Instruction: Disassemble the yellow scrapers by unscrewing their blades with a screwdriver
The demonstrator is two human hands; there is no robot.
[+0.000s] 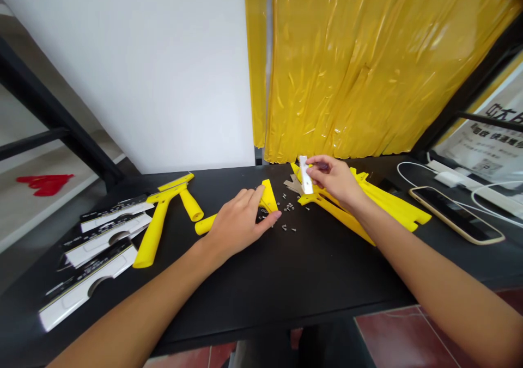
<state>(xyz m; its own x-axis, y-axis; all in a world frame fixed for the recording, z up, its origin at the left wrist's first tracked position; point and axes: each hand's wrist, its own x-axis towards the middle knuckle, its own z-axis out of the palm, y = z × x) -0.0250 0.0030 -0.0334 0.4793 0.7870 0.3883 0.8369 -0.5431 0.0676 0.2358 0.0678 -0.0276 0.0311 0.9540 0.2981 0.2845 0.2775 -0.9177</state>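
My left hand (237,221) is closed over a yellow scraper handle (268,195); its wide head sticks out past my fingers and its grip end shows on the other side. Pinched upright between my right thumb and fingers is a flat shiny metal plate (305,175), held above the pile on the right; my right hand (333,178) is closed on it. Under and beside that hand lie several yellow handle parts (384,202) and grey metal plates (292,185). Small screws and nuts (288,207) are scattered between my hands.
Two yellow scrapers (152,234) lie at the left beside white-and-black printed card sleeves (93,283). On the right are a phone (456,214), white cables and a power strip (469,183). A yellow plastic curtain (351,74) and a white panel (163,74) stand behind the black table (286,281).
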